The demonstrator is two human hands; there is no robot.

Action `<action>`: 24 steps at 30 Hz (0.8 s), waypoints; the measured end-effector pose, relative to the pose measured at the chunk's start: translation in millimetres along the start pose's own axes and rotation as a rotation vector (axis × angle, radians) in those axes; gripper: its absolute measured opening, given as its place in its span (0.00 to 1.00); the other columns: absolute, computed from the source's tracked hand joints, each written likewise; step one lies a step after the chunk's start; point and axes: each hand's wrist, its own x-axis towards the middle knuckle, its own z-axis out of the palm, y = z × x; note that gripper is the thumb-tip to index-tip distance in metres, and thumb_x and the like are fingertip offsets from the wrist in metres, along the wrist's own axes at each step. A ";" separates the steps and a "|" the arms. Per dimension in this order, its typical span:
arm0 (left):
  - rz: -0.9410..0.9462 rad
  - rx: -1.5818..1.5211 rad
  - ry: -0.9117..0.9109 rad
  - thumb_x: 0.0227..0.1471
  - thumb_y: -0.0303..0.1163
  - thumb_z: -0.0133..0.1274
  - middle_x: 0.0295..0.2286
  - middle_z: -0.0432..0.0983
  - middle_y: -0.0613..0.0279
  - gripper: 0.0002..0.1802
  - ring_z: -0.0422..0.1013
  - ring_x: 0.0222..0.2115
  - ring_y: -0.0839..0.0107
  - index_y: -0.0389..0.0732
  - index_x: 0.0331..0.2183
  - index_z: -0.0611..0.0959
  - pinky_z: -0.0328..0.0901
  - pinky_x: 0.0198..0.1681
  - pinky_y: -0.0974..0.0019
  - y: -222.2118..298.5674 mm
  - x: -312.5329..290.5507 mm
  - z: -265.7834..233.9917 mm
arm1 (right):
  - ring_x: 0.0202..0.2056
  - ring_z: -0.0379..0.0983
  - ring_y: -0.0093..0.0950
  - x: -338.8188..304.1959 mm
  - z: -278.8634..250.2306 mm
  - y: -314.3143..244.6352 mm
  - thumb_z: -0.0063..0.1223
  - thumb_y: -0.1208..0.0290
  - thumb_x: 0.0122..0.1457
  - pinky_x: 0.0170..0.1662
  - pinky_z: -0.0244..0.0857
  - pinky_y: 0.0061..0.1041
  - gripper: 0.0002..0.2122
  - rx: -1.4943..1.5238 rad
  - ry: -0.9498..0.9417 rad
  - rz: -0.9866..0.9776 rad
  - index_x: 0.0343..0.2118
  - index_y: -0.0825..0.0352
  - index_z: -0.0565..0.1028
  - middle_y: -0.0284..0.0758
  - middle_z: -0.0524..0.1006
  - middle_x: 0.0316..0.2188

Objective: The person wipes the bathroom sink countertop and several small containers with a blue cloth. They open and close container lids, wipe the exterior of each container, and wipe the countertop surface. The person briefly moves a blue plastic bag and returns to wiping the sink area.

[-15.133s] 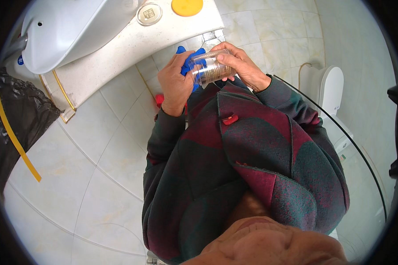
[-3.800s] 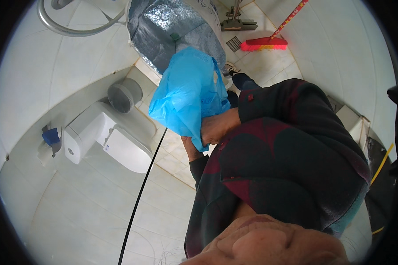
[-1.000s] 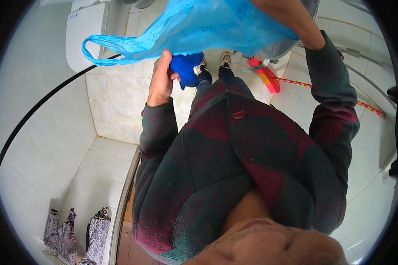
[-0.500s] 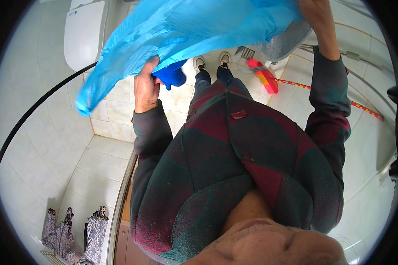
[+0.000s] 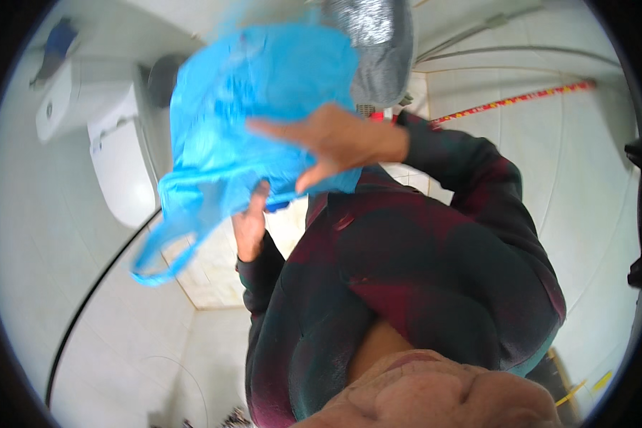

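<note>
One light-blue plastic bag (image 5: pixel 242 93), eleven o'clock, near edge pinched by left hand (image 5: pixel 250 225). Right hand (image 5: pixel 335 139), moved from one o'clock to twelve, thumb and fingers apart over bag; left apparently sole hold.

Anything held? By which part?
Left hand: light-blue bag, by its near edge; dark-blue item beneath, mostly hidden, hold unclear. Right hand: spread over the bag, no grip visible.

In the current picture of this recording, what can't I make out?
Head view, all:
Blue plastic bag: contents, if any, hidden by its plastic.
Left hand: fingers hidden behind the bag.
Dark blue item: mostly covered by the bag.
Right hand: motion blur; contact with bag unclear.
Silver-lined container: cut off by the top edge.
</note>
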 end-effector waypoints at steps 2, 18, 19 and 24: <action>0.237 -0.009 -0.119 0.49 0.31 0.55 0.31 0.73 0.62 0.16 0.68 0.30 0.74 0.33 0.40 0.76 0.64 0.33 0.70 -2.1 0.2 16.4 | 0.23 0.71 0.42 -8.2 19.2 -3.7 0.62 0.55 0.40 0.25 0.61 0.37 0.42 0.081 -0.134 0.132 0.60 0.57 0.54 0.45 0.73 0.21; 0.031 0.003 -0.538 0.47 0.29 0.57 0.30 0.72 0.64 0.24 0.67 0.28 0.78 0.39 0.48 0.75 0.63 0.36 0.74 -2.4 32.1 15.1 | 0.35 0.73 0.30 -112.8 -10.5 89.7 0.47 0.70 0.57 0.41 0.66 0.30 0.11 0.361 0.531 0.840 0.42 0.67 0.73 0.41 0.77 0.34; 0.012 -0.005 -0.492 0.47 0.30 0.57 0.30 0.72 0.64 0.23 0.67 0.29 0.78 0.39 0.48 0.75 0.63 0.35 0.74 -6.0 33.7 13.8 | 0.34 0.73 0.30 -117.0 -14.6 98.6 0.47 0.70 0.58 0.40 0.67 0.30 0.11 0.541 0.710 0.861 0.41 0.68 0.73 0.40 0.77 0.34; 0.010 -0.036 -0.272 0.49 0.32 0.56 0.30 0.72 0.64 0.20 0.67 0.30 0.76 0.39 0.45 0.77 0.64 0.34 0.74 -33.9 45.0 20.2 | 0.31 0.74 0.29 -131.0 -11.2 158.3 0.45 0.69 0.60 0.37 0.68 0.29 0.11 0.897 1.253 1.013 0.40 0.71 0.73 0.36 0.77 0.32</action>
